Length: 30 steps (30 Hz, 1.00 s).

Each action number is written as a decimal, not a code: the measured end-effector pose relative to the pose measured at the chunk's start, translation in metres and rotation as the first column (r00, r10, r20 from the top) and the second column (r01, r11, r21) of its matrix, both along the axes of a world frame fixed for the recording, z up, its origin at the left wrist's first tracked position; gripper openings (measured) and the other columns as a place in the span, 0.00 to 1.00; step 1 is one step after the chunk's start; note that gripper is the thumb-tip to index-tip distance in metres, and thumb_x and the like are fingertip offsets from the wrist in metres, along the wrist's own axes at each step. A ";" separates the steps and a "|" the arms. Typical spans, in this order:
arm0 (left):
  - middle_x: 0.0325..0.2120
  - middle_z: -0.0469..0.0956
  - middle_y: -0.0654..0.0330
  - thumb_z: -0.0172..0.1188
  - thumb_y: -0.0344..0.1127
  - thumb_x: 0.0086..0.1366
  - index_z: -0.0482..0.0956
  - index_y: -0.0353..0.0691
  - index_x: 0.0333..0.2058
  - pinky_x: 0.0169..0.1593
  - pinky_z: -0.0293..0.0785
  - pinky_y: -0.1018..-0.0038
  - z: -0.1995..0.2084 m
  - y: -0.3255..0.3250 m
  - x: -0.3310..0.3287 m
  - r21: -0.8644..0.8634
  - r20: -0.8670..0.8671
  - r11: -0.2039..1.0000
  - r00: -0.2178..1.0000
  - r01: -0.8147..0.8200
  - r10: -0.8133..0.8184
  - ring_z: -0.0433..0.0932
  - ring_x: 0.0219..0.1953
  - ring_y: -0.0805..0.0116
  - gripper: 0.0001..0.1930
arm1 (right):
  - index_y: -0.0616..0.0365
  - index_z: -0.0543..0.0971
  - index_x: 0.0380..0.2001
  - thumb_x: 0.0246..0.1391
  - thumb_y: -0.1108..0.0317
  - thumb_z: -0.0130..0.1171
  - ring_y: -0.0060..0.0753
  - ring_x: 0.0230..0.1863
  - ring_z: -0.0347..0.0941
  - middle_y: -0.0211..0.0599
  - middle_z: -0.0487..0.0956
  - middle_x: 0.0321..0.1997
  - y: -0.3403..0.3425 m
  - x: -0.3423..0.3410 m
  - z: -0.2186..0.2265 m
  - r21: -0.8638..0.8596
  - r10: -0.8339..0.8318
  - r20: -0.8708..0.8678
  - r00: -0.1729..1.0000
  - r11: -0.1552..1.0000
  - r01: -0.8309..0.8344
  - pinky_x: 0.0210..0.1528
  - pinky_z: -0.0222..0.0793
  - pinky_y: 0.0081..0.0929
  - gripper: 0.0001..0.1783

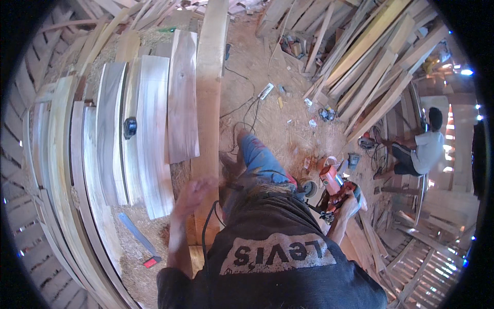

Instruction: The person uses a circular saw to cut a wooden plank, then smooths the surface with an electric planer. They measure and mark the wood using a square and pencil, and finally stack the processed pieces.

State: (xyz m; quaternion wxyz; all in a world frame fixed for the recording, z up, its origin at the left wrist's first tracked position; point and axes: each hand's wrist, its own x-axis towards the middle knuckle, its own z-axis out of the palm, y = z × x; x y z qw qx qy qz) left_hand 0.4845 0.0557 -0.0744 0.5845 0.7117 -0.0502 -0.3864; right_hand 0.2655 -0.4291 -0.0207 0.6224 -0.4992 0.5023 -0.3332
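In my right hand (pixel 350 198) is a red handheld power tool (pixel 332 180), held out to the right of my body; its exact kind is not clear. My fingers wrap around its grip. My left hand (pixel 194 195) hovers over or touches the long board (pixel 208 103) running away in front of me; motion blurs its fingers. A black cord (pixel 208 221) hangs beside my left arm. Left of the long board lie several planks, among them a pale one (pixel 153 129) and a shorter brown one (pixel 182 98).
A small black object (pixel 130 127) lies on the planks. A flat blue blade with a red-and-black end (pixel 136 234) rests amid shavings. Leaning timber (pixel 370 67) fills the far right. Cords (pixel 252 110) trail over the dirt floor. At right sits another person (pixel 424 149).
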 end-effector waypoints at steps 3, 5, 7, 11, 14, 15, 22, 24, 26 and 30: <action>0.55 0.82 0.52 0.56 0.46 0.78 0.76 0.35 0.61 0.67 0.69 0.65 0.012 -0.015 0.061 -0.045 0.126 0.997 0.989 -0.070 0.075 0.78 0.62 0.62 0.23 | 0.62 0.77 0.36 0.52 0.72 0.51 0.25 0.13 0.63 0.31 0.70 0.18 0.016 -0.011 0.002 0.001 -0.113 -0.040 0.993 0.994 0.113 0.15 0.63 0.24 0.09; 0.56 0.81 0.51 0.56 0.45 0.78 0.74 0.33 0.62 0.67 0.69 0.66 0.030 -0.039 0.101 -0.091 0.194 0.993 0.977 -0.072 0.089 0.77 0.62 0.61 0.23 | 0.62 0.77 0.37 0.52 0.67 0.53 0.26 0.16 0.66 0.32 0.72 0.20 -0.007 -0.056 -0.028 0.052 -0.100 0.097 0.990 0.994 0.096 0.18 0.66 0.25 0.11; 0.56 0.81 0.49 0.57 0.45 0.78 0.73 0.30 0.62 0.67 0.70 0.67 0.044 -0.053 0.132 -0.138 0.217 0.982 0.964 -0.126 0.154 0.77 0.62 0.60 0.25 | 0.61 0.77 0.38 0.53 0.66 0.53 0.28 0.18 0.68 0.33 0.73 0.21 -0.015 -0.046 -0.036 0.103 -0.044 0.182 0.982 0.994 0.026 0.19 0.68 0.27 0.12; 0.57 0.81 0.50 0.58 0.43 0.77 0.75 0.31 0.61 0.67 0.70 0.66 0.045 -0.071 0.188 -0.103 0.266 0.982 0.946 -0.161 0.183 0.77 0.63 0.60 0.23 | 0.62 0.74 0.46 0.55 0.62 0.57 0.33 0.24 0.72 0.39 0.75 0.28 -0.039 0.039 -0.041 0.181 0.027 0.249 0.968 0.981 -0.074 0.22 0.70 0.31 0.19; 0.57 0.81 0.50 0.59 0.44 0.77 0.75 0.31 0.62 0.67 0.70 0.66 0.057 -0.118 0.267 -0.028 0.364 1.000 0.931 -0.010 0.020 0.77 0.64 0.62 0.24 | 0.60 0.72 0.51 0.64 0.59 0.56 0.35 0.27 0.75 0.42 0.77 0.33 -0.079 0.102 -0.067 0.249 0.142 0.243 0.960 0.947 -0.203 0.19 0.74 0.29 0.19; 0.57 0.81 0.49 0.60 0.44 0.76 0.75 0.31 0.61 0.66 0.71 0.67 0.067 -0.136 0.299 0.020 0.379 1.000 0.925 0.024 -0.029 0.77 0.64 0.62 0.24 | 0.59 0.73 0.51 0.66 0.59 0.54 0.34 0.25 0.74 0.42 0.77 0.33 -0.096 0.132 -0.077 0.285 0.197 0.247 0.949 0.921 -0.265 0.17 0.72 0.28 0.18; 0.59 0.79 0.43 0.63 0.52 0.72 0.76 0.30 0.60 0.69 0.68 0.61 0.037 -0.272 0.566 0.270 0.602 0.957 0.794 -0.104 -0.083 0.75 0.65 0.51 0.31 | 0.59 0.78 0.57 0.69 0.57 0.58 0.21 0.22 0.73 0.34 0.81 0.34 -0.223 0.463 -0.179 0.178 0.690 -0.273 0.670 0.721 -0.670 0.22 0.70 0.22 0.21; 0.67 0.68 0.38 0.65 0.56 0.69 0.65 0.31 0.68 0.72 0.61 0.54 0.002 -0.307 0.634 0.344 0.697 0.904 0.714 -0.254 -0.064 0.66 0.70 0.41 0.41 | 0.59 0.81 0.59 0.70 0.56 0.59 0.22 0.28 0.76 0.33 0.83 0.36 -0.255 0.571 -0.230 0.375 0.879 -0.230 0.417 0.475 -0.796 0.30 0.75 0.25 0.22; 0.70 0.61 0.36 0.63 0.58 0.69 0.58 0.31 0.72 0.73 0.56 0.50 -0.038 -0.339 0.695 0.392 0.837 0.790 0.540 -0.471 -0.093 0.61 0.72 0.38 0.46 | 0.59 0.79 0.61 0.67 0.54 0.61 0.39 0.38 0.83 0.41 0.86 0.40 -0.264 0.679 -0.295 0.270 0.879 -0.459 0.131 0.278 -0.922 0.43 0.79 0.35 0.26; 0.71 0.58 0.33 0.62 0.58 0.69 0.54 0.32 0.74 0.74 0.54 0.47 -0.073 -0.378 0.793 0.448 0.789 0.714 0.614 -0.537 -0.033 0.57 0.73 0.33 0.47 | 0.47 0.81 0.59 0.59 0.53 0.64 0.58 0.52 0.82 0.54 0.85 0.47 -0.263 0.904 -0.382 0.172 0.646 -0.679 -0.347 -0.320 -0.932 0.54 0.76 0.46 0.25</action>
